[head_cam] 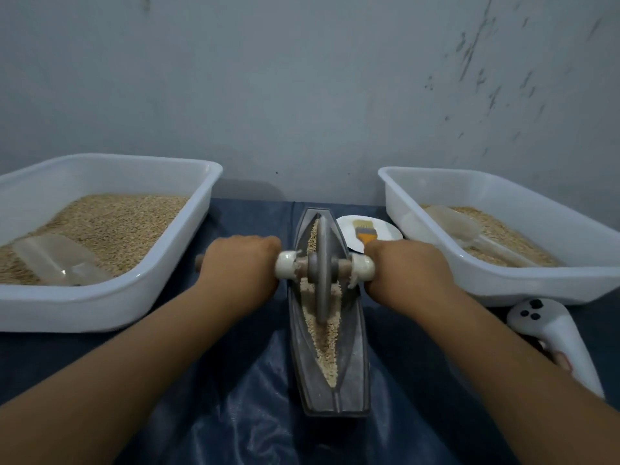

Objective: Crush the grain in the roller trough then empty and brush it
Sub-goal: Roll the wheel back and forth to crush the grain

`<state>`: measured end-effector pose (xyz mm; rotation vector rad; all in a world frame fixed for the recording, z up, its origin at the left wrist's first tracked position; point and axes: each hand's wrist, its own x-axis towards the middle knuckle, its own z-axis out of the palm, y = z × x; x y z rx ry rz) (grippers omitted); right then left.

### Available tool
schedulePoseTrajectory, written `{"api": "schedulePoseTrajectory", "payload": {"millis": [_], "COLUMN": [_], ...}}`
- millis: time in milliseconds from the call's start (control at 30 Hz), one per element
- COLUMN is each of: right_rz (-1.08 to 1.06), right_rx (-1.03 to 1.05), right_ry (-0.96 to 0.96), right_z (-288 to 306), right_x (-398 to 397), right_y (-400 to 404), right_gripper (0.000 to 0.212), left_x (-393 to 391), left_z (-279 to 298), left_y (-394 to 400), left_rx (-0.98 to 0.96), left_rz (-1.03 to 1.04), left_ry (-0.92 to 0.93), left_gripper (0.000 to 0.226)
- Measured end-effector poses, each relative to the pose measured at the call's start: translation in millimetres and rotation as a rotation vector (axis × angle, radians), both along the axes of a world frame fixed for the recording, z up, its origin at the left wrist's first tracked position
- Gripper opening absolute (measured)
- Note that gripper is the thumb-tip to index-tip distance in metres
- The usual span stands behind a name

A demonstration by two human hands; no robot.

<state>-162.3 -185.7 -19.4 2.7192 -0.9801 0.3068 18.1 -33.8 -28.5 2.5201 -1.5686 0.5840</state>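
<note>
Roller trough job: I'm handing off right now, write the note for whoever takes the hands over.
Left hand grips the left end of the roller's axle; right hand grips the right end.
Roller wheel stands upright in the trough, about mid-length, on the grain.
Brush lies on the small white plate behind the right hand.
Both white tubs hold grain and a clear scoop: left tub, right tub.
Done: trough loaded, crushing under way.
Left: finish crushing, empty the trough, brush it out.

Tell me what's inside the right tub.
The right tub holds grain with a clear scoop lying on it. The tub's near wall hides the closest grain, and anything beneath the grain can't be seen.
</note>
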Motion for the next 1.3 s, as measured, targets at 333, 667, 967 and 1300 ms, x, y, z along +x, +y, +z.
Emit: {"api": "schedulePoseTrajectory", "payload": {"millis": [333,667,967,1300], "right_rz": [0.0,-0.079,-0.037,0.054], "right_rx": [0.055,0.11,0.092,0.168], "right_ry": [0.013,-0.121,-0.102,0.071], "right_z": [8,-2,-9,17], "right_x": [-27,42,19,-51], "right_y": [28,-49,-23,41], "right_gripper": [0.02,0.011,0.026,0.018], "left_x": [-21,31,12,-35], "left_z": [6,15,4,12], "left_y": [28,-58,-29,51], "left_rx": [0.031,-0.042,-0.048,-0.115], "left_rz": [0.022,-0.001,-0.019,-0.148], "left_ry": [-0.016,-0.105,-0.117,-0.17], "left_gripper": [0.032,0.023,0.027,0.05]}}
